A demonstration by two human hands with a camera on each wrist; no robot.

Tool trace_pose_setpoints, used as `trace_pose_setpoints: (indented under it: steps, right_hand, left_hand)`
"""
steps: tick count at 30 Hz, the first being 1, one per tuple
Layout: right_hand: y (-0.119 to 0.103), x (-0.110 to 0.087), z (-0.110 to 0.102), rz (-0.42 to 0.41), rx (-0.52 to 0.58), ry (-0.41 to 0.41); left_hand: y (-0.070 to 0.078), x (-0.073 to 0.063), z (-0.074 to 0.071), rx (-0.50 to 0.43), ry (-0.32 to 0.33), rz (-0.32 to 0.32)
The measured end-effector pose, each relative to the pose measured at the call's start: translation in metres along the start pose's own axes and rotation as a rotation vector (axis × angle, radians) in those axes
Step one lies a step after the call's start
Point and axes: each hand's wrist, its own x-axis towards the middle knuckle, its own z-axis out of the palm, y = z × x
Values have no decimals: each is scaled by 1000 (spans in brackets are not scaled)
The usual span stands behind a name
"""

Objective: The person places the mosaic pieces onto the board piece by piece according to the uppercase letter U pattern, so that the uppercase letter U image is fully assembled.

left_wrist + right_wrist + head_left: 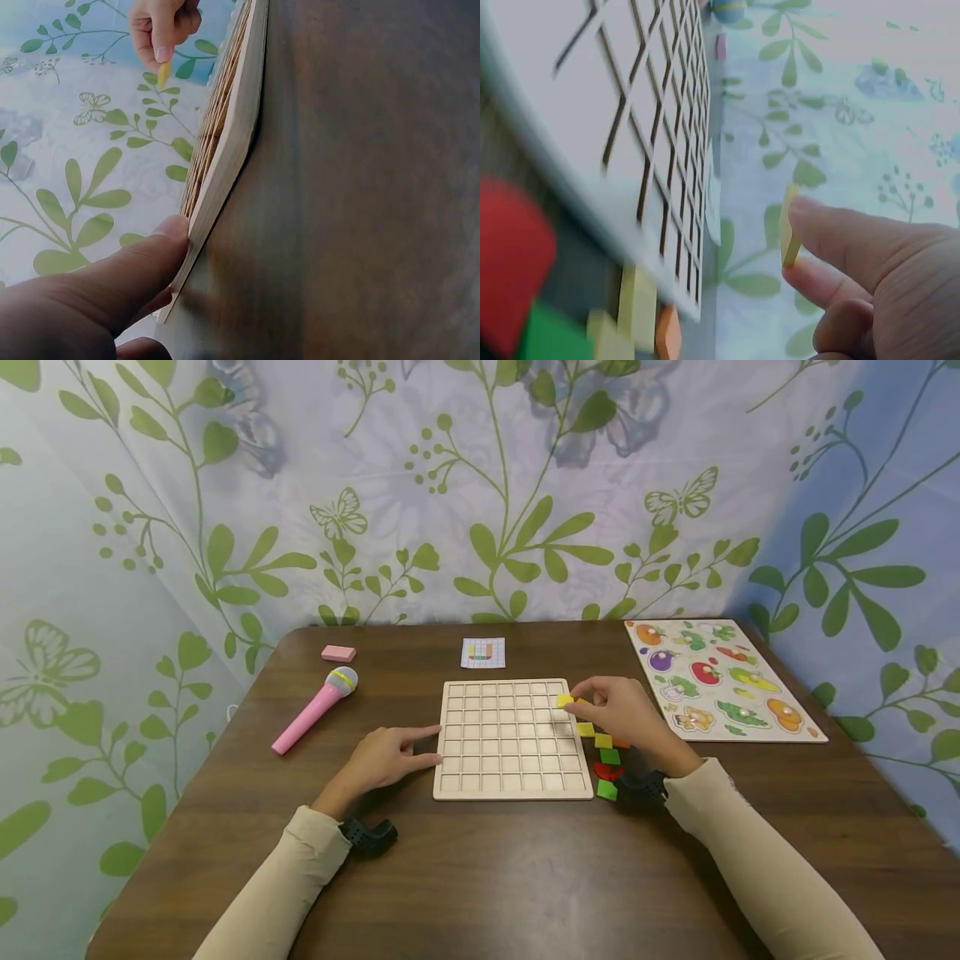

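Note:
A pale wooden grid board lies flat on the brown table, its square cells bare. Between thumb and finger my right hand pinches a yellow square tile, raised over the board's far right corner; the right wrist view shows the same tile edge-on. My left hand touches the board's left edge with thumb and a straight finger; its thumb presses the rim in the left wrist view. Beside the board's right edge lie loose yellow tiles, green tiles, red pieces and an orange tile.
Behind the board lies a small card with a coloured U-shaped pattern on a grid. At left are a pink toy microphone and a pink block. A vegetable puzzle board lies at the back right, before a leaf-patterned curtain.

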Motion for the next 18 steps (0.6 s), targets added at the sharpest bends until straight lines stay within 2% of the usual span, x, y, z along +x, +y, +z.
trace_pose_setpoints:
  steps: [9, 18]
  right_hand:
    - [-31, 16, 28, -14, 39, 17]
    - [-49, 35, 55, 30, 51, -3]
  left_hand:
    - [-3, 0, 4, 2, 0, -2]
    - [-4, -1, 1, 4, 11, 14]
